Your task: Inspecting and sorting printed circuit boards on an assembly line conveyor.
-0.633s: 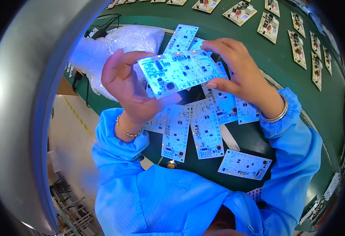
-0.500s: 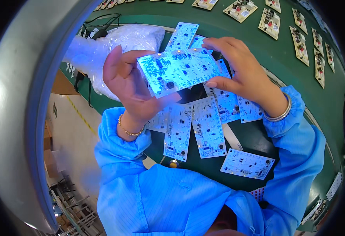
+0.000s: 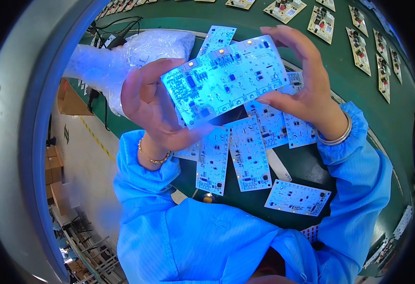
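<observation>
A white circuit board [image 3: 226, 78] with small chips is held up between my two hands, bright under bluish light. My left hand [image 3: 153, 106] grips its left end, thumb at the lower corner and fingers at the upper edge. At the right end, my right hand [image 3: 304, 75] pinches the board between thumb and fingertips. Below it, similar boards lie fanned out on the green table, among them one board [image 3: 212, 161] at left and another board [image 3: 250, 154] beside it. A separate board [image 3: 297, 197] rests nearer to me, on the right.
A clear plastic bag [image 3: 155, 47] bulges at the back left, near black cables [image 3: 122, 28]. Boards with tall components [image 3: 321, 23] stand in rows at the far right. A curved grey metal arm [image 3: 13, 142] fills the left side. A small yellow round thing [image 3: 209, 199] sits by my chest.
The held board has come closer to the camera and looks larger, its face turned more toward me. Both hands have shifted with it, still gripping the ends.
</observation>
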{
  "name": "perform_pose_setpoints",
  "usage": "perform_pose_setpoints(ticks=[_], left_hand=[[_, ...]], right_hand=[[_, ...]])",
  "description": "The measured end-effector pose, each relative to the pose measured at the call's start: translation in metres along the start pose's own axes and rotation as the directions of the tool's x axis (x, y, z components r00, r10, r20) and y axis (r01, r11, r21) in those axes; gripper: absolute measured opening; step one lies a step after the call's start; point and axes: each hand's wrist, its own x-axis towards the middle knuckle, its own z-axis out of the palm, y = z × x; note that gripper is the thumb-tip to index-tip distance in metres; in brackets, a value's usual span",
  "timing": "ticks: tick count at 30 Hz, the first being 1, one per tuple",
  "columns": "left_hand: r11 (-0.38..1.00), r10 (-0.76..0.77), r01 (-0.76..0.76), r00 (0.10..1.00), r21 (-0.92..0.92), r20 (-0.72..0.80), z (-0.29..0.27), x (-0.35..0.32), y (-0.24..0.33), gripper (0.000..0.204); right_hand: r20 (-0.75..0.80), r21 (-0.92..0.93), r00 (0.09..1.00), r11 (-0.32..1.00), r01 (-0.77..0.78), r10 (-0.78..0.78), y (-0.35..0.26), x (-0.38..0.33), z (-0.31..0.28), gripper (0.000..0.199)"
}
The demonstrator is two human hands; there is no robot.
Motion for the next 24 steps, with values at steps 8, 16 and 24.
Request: perform_pose_setpoints(ticks=[8,16,24], left_hand=[[0.999,0.005,-0.006,1.0,-0.046,-0.02,0.007,0.004,-0.001,0.093],[0.957,-0.07,0.021,0.985,0.29,0.159,-0.011,0.011,0.006,0.086],[0.938,-0.2,0.161,0.975,0.307,0.1,-0.012,0.001,0.015,0.066]], right_hand=[[-0.129,0.036,0.987,0.994,0.105,-0.1,0.005,-0.002,-0.002,0.078],[-0.151,0.065,0.985,0.993,0.095,-0.084,-0.002,0.005,-0.004,0.074],[-0.099,0.047,0.995,0.998,0.035,-0.03,-0.012,0.001,-0.005,0.076]])
